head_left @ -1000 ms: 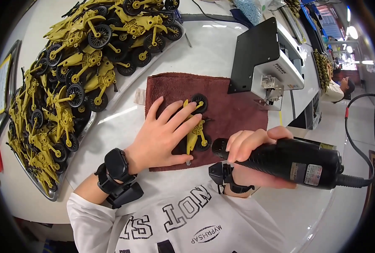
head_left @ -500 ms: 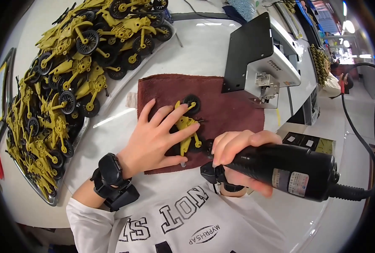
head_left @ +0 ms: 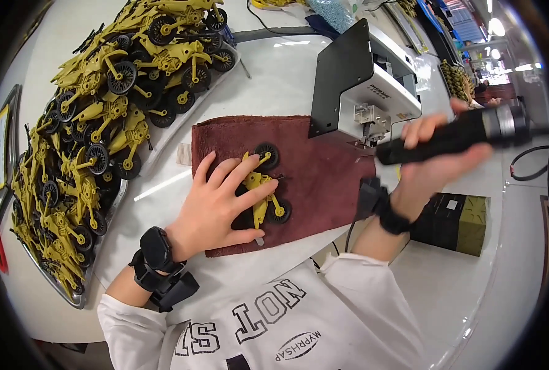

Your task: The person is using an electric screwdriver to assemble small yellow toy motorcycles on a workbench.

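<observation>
On a maroon cloth lies a yellow toy motorcycle with black spoked wheels. My left hand presses it down, fingers spread over its body and thumb near its lower end, so part of the toy is hidden. My right hand is wrapped round a black electric screwdriver, raised to the right of the cloth and blurred by motion. Its front end is close to the metal outlet of a white and black box-shaped machine, probably a screw feeder. Whether a screw sits on the tip cannot be seen.
A tray heaped with several similar yellow toy motorcycles fills the left side. At the right stands a black and olive box. The screwdriver's cable runs off to the right. A bag of light blue pellets lies at the back.
My right hand has lifted the screwdriver away from the toy motorcycle and carried it right and up to the machine's outlet. My left hand stays on the toy; the view has shifted slightly.
</observation>
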Demonstrator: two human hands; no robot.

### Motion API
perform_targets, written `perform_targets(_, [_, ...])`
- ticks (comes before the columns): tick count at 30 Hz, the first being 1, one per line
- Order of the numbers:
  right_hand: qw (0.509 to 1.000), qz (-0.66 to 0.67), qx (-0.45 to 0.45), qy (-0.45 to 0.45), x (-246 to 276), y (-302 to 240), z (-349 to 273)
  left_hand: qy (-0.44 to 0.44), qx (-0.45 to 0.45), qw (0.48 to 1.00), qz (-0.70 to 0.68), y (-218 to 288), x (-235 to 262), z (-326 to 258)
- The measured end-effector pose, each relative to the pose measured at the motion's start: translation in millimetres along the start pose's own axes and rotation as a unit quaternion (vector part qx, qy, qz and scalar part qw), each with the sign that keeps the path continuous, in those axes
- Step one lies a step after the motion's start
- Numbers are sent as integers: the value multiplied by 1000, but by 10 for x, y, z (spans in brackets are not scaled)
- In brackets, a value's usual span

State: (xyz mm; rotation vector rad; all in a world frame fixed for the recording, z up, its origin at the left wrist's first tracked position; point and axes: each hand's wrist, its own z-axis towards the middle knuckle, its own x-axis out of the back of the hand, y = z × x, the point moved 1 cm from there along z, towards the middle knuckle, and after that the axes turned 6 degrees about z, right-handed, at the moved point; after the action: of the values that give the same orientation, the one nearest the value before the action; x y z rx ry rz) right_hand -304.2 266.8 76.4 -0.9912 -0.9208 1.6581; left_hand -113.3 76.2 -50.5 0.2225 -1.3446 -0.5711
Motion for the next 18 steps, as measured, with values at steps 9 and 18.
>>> perform_targets(9, [889, 192, 48, -413, -322, -156, -1136, 6, 3, 1000, -6, -2, 15, -10])
perform_targets(18, [896, 198, 5, -397, -473, 46, -1271, 32, -5, 999, -24, -17, -43, -53])
